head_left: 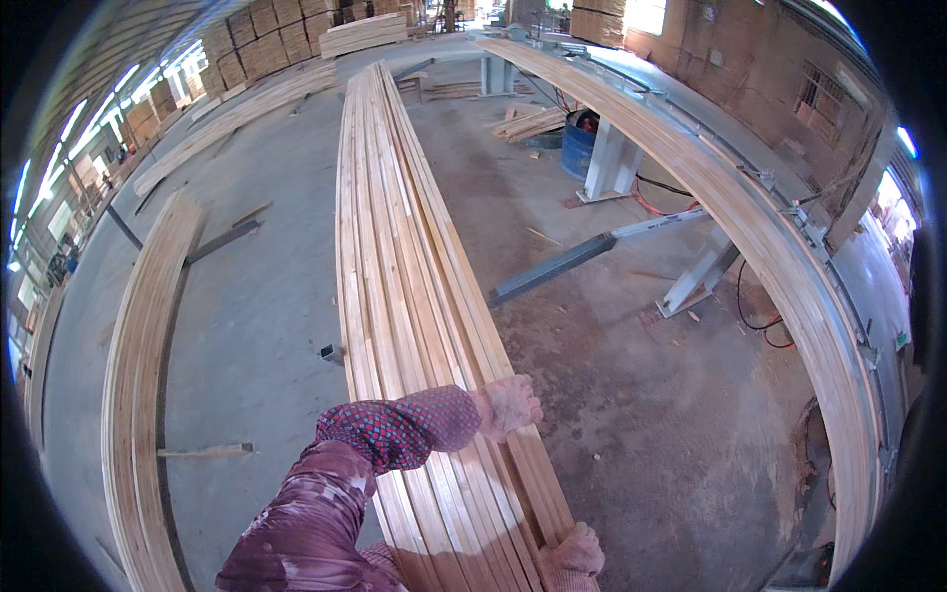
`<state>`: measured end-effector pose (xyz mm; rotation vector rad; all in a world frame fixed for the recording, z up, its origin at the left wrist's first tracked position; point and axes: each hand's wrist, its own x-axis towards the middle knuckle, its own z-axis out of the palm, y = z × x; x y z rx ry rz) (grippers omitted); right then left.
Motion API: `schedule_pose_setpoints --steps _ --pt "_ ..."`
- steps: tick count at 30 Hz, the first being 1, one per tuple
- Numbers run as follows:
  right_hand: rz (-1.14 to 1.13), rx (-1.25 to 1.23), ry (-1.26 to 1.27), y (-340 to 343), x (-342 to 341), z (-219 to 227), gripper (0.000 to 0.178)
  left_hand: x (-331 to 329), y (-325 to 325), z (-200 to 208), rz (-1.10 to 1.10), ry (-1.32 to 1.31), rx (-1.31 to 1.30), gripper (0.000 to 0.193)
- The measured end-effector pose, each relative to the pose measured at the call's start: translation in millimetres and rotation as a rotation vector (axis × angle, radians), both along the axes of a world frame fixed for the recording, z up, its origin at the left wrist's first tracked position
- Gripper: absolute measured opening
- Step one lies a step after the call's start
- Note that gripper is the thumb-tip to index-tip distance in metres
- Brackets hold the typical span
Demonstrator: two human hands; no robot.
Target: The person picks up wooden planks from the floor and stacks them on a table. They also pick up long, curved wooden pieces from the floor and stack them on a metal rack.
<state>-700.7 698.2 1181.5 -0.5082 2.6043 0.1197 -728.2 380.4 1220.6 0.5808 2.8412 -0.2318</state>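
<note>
A long stack of pale wooden strips (395, 286) runs away from me down the middle, its strips side by side and narrowing with distance. My left arm, in a patterned sleeve, crosses over the stack. My left hand (508, 407) is closed over the outermost wooden strip (541, 479) at the stack's right edge. Nearer to me, my right hand (577, 553) is closed on the same edge, by the near part of that strip. The undersides of the fingers are hidden. A narrow dark gap shows beside the strip, between the hands.
At left, another bundle of strips (138, 395) rests on supports, with a further bundle (237, 123) beyond. On the right a long curved-looking run of boards (730, 197) lies along a metal frame. A grey beam (552, 268) juts from the stack's right side. A blue drum (579, 148) stands behind.
</note>
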Motion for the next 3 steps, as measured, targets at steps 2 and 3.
schedule_pose_setpoints --steps 2,3 --pt "0.011 -0.004 0.005 -1.2 -1.3 3.6 0.057 -1.3 6.4 0.8 0.005 -0.055 -0.09 0.048" --pt "0.006 -0.019 -0.009 0.2 0.4 6.3 0.057 -1.7 10.0 0.5 -0.008 -0.078 -0.13 0.051"
